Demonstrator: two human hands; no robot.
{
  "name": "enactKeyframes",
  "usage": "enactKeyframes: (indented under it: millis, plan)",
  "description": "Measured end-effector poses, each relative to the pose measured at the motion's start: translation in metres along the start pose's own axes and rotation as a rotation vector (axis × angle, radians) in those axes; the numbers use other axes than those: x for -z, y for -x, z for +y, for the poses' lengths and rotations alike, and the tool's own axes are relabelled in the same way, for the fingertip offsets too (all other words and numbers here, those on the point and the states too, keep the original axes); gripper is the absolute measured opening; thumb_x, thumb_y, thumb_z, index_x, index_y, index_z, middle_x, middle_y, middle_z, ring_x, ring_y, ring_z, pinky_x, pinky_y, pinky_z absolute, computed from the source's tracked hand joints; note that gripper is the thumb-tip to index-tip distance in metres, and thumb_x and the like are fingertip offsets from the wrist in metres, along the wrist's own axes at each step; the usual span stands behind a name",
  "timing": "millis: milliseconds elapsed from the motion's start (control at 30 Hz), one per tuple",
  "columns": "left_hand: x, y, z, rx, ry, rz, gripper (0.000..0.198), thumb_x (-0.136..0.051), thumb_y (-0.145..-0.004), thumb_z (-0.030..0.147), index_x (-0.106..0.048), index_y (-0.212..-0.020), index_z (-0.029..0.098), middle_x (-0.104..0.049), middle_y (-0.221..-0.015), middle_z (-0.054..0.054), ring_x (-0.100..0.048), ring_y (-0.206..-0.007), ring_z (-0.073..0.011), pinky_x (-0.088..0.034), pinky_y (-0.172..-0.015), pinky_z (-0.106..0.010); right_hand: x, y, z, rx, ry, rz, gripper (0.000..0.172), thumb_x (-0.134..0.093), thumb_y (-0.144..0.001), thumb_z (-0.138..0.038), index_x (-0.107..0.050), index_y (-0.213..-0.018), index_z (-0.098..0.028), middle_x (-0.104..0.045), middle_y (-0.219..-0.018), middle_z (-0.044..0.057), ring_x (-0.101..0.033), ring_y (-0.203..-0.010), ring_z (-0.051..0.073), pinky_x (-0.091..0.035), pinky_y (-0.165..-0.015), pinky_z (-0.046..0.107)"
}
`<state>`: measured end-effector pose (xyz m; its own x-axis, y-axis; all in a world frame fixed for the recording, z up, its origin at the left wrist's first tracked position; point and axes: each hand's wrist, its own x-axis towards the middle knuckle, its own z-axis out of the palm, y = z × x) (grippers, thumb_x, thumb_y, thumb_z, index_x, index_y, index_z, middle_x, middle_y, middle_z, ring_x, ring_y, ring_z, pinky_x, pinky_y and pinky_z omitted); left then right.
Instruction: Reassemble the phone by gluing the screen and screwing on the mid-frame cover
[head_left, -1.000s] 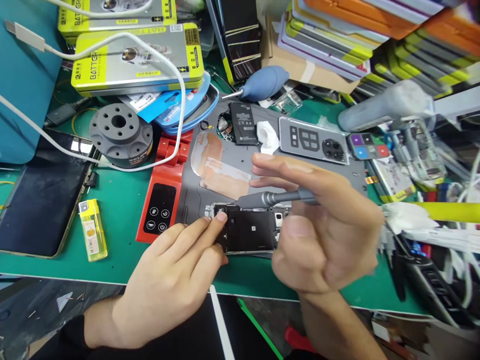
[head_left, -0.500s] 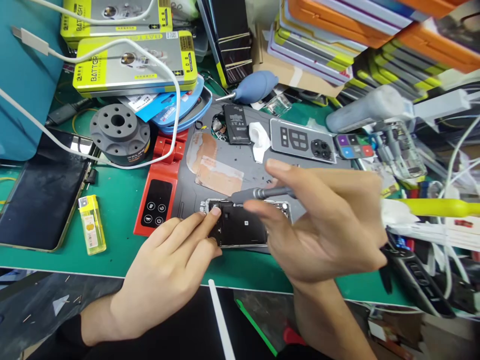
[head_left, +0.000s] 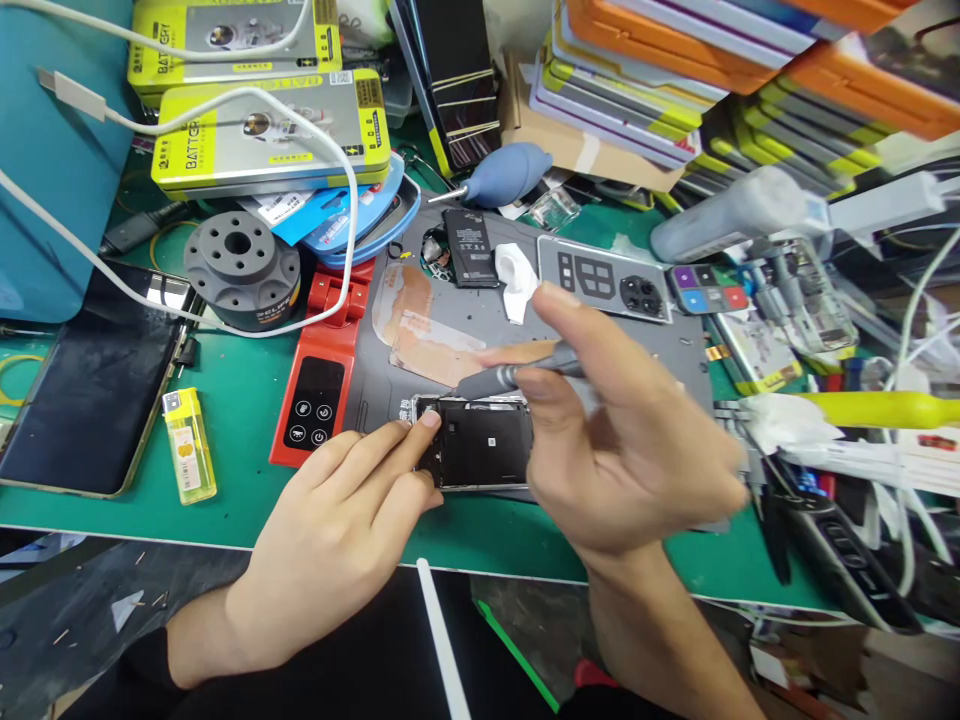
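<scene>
An opened phone (head_left: 487, 445) lies crosswise on the grey work mat (head_left: 600, 345), its black inside facing up. At its left end, my left hand (head_left: 341, 540) is closed on it, with a fingertip on the upper left corner and the thumb at the near edge. My right hand (head_left: 622, 450) pinches a slim dark grey tool (head_left: 491, 382) with a ringed grip and tapered tip; I cannot tell its exact kind. That tip is by the phone's far edge, near the left end; whether it touches is unclear. My right hand hides the phone's right end.
Behind the phone are a loose battery (head_left: 471, 248), white tissue (head_left: 517, 280), a phone back cover (head_left: 604, 280) and a blue air blower (head_left: 506, 175). A red device (head_left: 315, 390) and yellow lighter (head_left: 189, 445) lie left. A white cable (head_left: 352, 220) loops above the bench.
My right hand has shifted slightly left, and its tool now slants more, the tip lower along the phone's far edge. My left hand stays on the phone's left end.
</scene>
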<state>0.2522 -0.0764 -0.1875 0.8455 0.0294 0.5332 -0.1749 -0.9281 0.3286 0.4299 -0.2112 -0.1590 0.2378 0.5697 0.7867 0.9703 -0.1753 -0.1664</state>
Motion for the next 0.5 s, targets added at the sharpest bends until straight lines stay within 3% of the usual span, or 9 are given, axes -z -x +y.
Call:
enactKeyframes:
  millis: [100,400,500]
  plan:
    - [-0.0002,0.0002,0.0006,-0.001,-0.005,-0.002,0.021,-0.058,-0.120,0.017,-0.072,-0.104,0.013,-0.081,-0.147,-0.014,-0.081,-0.126,-0.0264,-0.057,-0.099,-0.043,-0.0004,-0.0007,0.0007,-0.022,-0.016,0.000,0.050,-0.073,-0.112,-0.023,-0.069,-0.160,-0.036,-0.085,-0.106,0.001,-0.079,-0.087,0.019,-0.064,-0.077,0.035]
    - [0.0002,0.0014,-0.0003,-0.007,-0.018,-0.001,0.022,-0.058,-0.120,0.017,-0.072,-0.103,0.014,-0.081,-0.148,-0.013,-0.080,-0.127,-0.0262,-0.057,-0.099,-0.043,-0.0039,-0.0033,-0.0006,-0.004,-0.082,0.025,0.051,-0.072,-0.109,-0.013,-0.072,-0.157,-0.031,-0.083,-0.102,0.000,-0.077,-0.083,0.016,-0.063,-0.076,0.032]
    - [-0.0006,0.0016,-0.0008,-0.006,-0.022,0.001,0.021,-0.058,-0.120,0.018,-0.072,-0.104,0.015,-0.081,-0.147,-0.013,-0.080,-0.127,-0.0260,-0.057,-0.099,-0.043,-0.0032,-0.0046,-0.0012,-0.040,-0.100,-0.017,0.043,-0.069,-0.112,-0.017,-0.075,-0.152,-0.030,-0.084,-0.106,0.002,-0.080,-0.090,0.020,-0.066,-0.083,0.037]
